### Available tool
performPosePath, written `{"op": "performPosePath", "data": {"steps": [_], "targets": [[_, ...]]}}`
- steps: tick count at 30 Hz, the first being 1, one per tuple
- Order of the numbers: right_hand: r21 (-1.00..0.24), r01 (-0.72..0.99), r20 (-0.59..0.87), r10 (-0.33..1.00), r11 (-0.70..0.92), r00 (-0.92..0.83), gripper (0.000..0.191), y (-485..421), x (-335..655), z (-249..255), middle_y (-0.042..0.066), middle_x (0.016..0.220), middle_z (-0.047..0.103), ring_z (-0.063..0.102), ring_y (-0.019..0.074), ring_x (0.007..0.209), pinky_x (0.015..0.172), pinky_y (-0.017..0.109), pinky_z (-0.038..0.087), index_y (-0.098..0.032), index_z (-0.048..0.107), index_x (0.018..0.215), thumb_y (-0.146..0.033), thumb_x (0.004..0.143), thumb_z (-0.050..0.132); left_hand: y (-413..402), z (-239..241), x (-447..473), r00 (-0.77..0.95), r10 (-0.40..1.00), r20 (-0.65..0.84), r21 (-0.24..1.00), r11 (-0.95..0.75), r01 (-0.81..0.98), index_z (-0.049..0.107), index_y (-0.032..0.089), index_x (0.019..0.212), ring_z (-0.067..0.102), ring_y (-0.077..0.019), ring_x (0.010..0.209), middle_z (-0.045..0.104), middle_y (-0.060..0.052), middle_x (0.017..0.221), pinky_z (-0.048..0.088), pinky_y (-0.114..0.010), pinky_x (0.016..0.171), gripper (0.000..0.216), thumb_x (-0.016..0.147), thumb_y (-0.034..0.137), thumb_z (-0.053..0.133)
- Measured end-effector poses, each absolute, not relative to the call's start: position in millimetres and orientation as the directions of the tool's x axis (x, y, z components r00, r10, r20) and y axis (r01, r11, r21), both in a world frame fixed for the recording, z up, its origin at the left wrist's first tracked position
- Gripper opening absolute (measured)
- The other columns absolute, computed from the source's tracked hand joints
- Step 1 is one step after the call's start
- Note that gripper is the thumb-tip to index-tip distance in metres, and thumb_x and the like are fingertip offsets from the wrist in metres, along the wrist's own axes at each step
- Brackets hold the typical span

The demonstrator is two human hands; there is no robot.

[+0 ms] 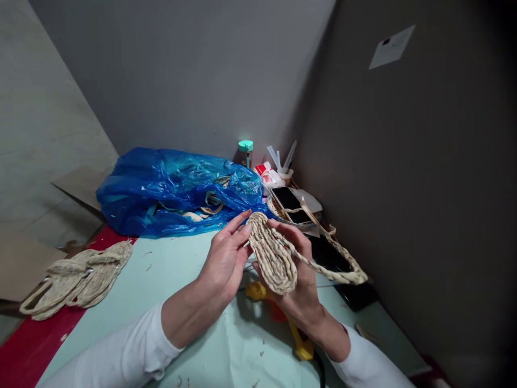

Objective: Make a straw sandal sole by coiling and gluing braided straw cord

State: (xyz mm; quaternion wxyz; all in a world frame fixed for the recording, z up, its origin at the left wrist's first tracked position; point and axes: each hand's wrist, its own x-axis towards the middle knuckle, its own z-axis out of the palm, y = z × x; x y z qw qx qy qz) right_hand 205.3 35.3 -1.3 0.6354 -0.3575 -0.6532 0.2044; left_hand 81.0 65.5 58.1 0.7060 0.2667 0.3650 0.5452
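Observation:
Both my hands are raised over a pale green tabletop. My right hand is closed round an oval woven straw piece, holding it from behind. A braided straw tail runs from it to the right. My left hand touches the oval's left edge, its fingers stretched out against the weave. Both arms wear white sleeves.
A blue plastic bag with straw strips lies at the back. Finished woven straw pieces sit at the left on red cloth. A phone, a green-capped bottle and packets crowd the back right corner. A yellow tool lies beneath my hands.

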Motion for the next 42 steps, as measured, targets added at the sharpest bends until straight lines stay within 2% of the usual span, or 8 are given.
{"op": "performPosePath", "data": {"steps": [5,9,12,16,21,30,37,42], "targets": [[-0.723,0.218,0.684,0.723,0.655,0.099,0.064,38.2,212.6,9.9,0.009,0.136,0.050,0.054,0.0242,0.125,0.109,0.041,0.048,-0.027,0.045,0.135,-0.019,0.080,0.078,65.1,53.4,70.2,0.286,0.952,-0.111,0.832,0.247,-0.498,0.069,0.017,0.113,0.066,-0.0206,0.108,0.070,-0.010,0.120,0.056,-0.027,0.084,0.025,0.090,0.024,0.062],[-0.755,0.158,0.654,0.750,0.637,0.099,0.050,42.1,220.5,20.4,0.011,0.130,0.058,0.060,0.0187,0.119,0.103,0.032,0.053,-0.022,0.043,0.130,-0.018,0.088,0.069,73.6,53.2,48.6,0.298,0.946,-0.126,0.909,0.231,-0.348,0.064,0.017,0.123,0.064,-0.0299,0.113,0.068,-0.016,0.121,0.056,-0.042,0.090,0.044,0.091,0.047,0.058],[-0.775,0.119,0.630,0.773,0.621,0.067,0.046,43.2,223.9,26.3,0.010,0.128,0.061,0.061,0.0177,0.119,0.101,0.028,0.054,-0.020,0.044,0.128,-0.018,0.089,0.067,82.9,57.0,31.0,0.225,0.964,0.144,0.985,-0.162,0.062,0.063,0.021,0.127,0.055,-0.0298,0.127,0.060,-0.012,0.135,0.046,-0.045,0.106,0.050,0.084,0.045,0.069],[-0.773,0.102,0.630,0.776,0.626,0.007,0.046,39.9,222.9,31.3,0.008,0.122,0.064,0.064,0.0179,0.114,0.095,0.025,0.058,-0.021,0.046,0.123,-0.016,0.084,0.069,87.7,64.0,20.7,0.485,0.784,0.388,0.698,-0.593,0.400,0.061,0.022,0.132,0.044,-0.0323,0.139,0.057,-0.012,0.143,0.031,-0.050,0.118,0.062,0.075,0.039,0.080],[-0.767,0.098,0.633,0.773,0.634,-0.051,0.050,35.3,219.8,35.7,0.006,0.115,0.066,0.068,0.0166,0.105,0.090,0.022,0.059,-0.021,0.045,0.122,-0.012,0.080,0.071,88.4,65.8,22.4,0.624,0.646,0.441,0.556,-0.742,0.375,0.060,0.021,0.133,0.050,-0.0318,0.136,0.062,-0.014,0.138,0.038,-0.047,0.114,0.058,0.080,0.038,0.077],[-0.786,0.060,0.605,0.786,0.615,-0.126,0.056,32.6,218.3,35.1,0.003,0.122,0.062,0.063,0.0132,0.114,0.098,0.019,0.054,-0.025,0.046,0.126,-0.007,0.079,0.072,87.6,63.1,17.5,0.645,0.645,0.410,0.609,-0.720,0.333,0.052,0.023,0.141,0.061,-0.0306,0.121,0.064,-0.012,0.133,0.047,-0.040,0.105,0.075,0.073,0.041,0.082],[-0.823,0.116,0.540,0.829,0.556,-0.144,0.053,31.0,221.4,30.9,0.008,0.136,0.051,0.048,0.0271,0.132,0.113,0.045,0.044,-0.028,0.049,0.127,-0.022,0.082,0.076,84.5,63.8,18.0,0.588,0.669,0.454,0.630,-0.708,0.319,0.059,0.023,0.136,0.061,-0.0290,0.124,0.066,-0.008,0.132,0.033,-0.039,0.119,0.067,0.072,0.022,0.081],[-0.841,0.075,0.519,0.837,0.537,-0.172,0.050,27.9,225.6,37.7,0.006,0.136,0.051,0.048,0.0275,0.132,0.113,0.045,0.044,-0.029,0.051,0.126,-0.020,0.083,0.075,83.7,66.1,17.4,0.579,0.666,0.471,0.628,-0.714,0.310,0.062,0.026,0.133,0.061,-0.0296,0.125,0.068,-0.005,0.131,0.029,-0.044,0.121,0.064,0.072,0.011,0.075]]}}
